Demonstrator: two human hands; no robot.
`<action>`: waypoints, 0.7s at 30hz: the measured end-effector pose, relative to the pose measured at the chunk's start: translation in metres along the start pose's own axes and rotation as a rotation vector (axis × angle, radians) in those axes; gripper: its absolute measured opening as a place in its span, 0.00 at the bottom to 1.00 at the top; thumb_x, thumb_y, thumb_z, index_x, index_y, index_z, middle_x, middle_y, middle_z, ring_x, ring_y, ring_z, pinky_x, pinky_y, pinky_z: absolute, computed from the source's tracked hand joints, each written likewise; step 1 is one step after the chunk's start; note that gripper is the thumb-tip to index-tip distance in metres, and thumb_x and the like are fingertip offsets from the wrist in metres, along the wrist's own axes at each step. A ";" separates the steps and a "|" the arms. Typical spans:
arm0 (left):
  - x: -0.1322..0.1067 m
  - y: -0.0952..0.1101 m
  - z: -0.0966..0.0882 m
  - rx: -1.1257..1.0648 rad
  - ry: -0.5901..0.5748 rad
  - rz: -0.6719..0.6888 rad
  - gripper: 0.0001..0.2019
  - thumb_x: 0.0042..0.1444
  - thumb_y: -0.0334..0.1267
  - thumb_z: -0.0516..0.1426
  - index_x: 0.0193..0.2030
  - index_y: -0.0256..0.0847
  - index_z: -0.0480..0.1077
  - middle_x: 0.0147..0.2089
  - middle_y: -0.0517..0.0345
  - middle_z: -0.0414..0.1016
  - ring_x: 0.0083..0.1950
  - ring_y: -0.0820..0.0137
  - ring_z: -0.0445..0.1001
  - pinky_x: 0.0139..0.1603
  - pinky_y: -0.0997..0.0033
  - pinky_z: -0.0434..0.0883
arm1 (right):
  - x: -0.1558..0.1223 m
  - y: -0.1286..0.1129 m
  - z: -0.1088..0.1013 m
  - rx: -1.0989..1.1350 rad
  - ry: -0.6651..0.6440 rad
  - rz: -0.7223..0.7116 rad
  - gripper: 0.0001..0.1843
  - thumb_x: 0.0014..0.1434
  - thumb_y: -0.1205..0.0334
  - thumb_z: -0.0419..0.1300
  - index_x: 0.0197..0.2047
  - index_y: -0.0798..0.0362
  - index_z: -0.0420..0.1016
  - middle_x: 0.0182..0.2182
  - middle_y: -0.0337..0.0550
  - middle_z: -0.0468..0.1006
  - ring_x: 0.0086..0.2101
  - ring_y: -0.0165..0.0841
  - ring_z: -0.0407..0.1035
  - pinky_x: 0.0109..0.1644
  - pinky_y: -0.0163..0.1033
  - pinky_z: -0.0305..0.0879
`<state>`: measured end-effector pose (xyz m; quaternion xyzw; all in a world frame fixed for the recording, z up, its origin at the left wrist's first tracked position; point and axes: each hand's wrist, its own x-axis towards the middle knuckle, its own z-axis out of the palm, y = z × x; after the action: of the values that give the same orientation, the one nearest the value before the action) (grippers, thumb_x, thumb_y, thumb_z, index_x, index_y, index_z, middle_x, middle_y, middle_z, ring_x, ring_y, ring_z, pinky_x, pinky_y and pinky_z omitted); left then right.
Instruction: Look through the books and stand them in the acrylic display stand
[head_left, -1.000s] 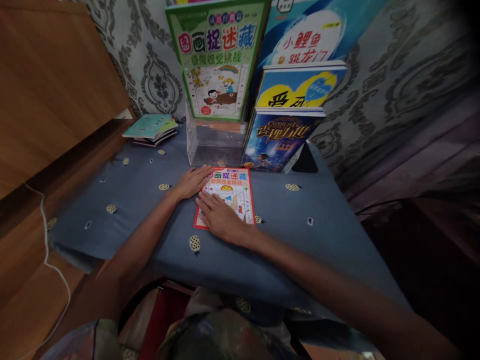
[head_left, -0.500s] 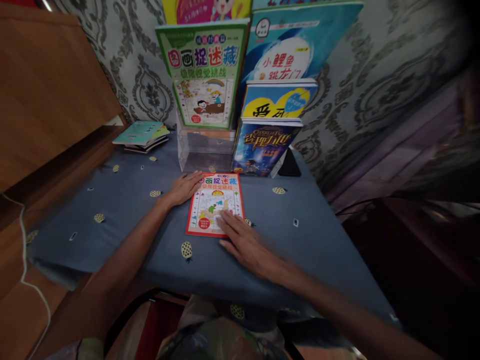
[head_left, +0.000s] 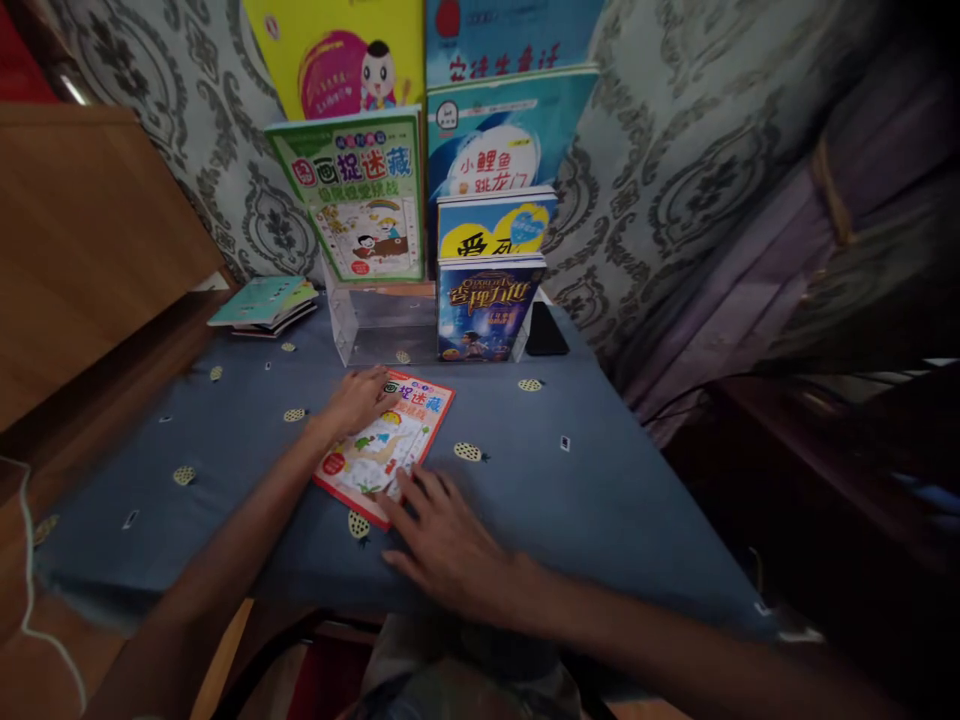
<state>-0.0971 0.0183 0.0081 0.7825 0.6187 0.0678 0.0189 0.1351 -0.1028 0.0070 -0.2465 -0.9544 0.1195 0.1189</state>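
A red-bordered picture book (head_left: 386, 440) lies on the blue tablecloth, turned at an angle, its cover facing up. My left hand (head_left: 361, 400) rests over its upper left edge, fingers stretched out across the corner. At the lower right corner is my right hand (head_left: 450, 540), fingers spread, with the fingertips on or just beside the cover. Neither hand wraps around the book. Behind it stands a clear plastic book rack (head_left: 375, 340); a green picture book (head_left: 367, 205) and a dark blue book (head_left: 486, 315) are on it.
Taller yellow (head_left: 277, 50) and teal books (head_left: 555, 125) rise at the back of the rack. A small stack of books (head_left: 262, 302) lies at the far left, and a flat black object (head_left: 547, 330) right of the rack. A white cable (head_left: 30, 560) hangs at the left.
The red-bordered book has turned clockwise and its lower end has swung left. Both hands have moved with it. The view has shifted, showing more of the rack's upper books.
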 end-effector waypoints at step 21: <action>-0.018 0.102 -0.005 0.249 -0.028 0.044 0.16 0.69 0.36 0.46 0.47 0.35 0.74 0.45 0.42 0.80 0.47 0.56 0.79 0.41 0.61 0.75 | 0.015 0.032 0.010 0.277 0.200 -0.355 0.14 0.69 0.65 0.52 0.52 0.55 0.76 0.46 0.48 0.82 0.50 0.34 0.71 0.58 0.42 0.69</action>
<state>-0.0033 -0.0236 0.0230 0.7930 0.6048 -0.0201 -0.0712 0.1341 -0.0699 -0.0091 -0.0670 -0.9407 0.2016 0.2645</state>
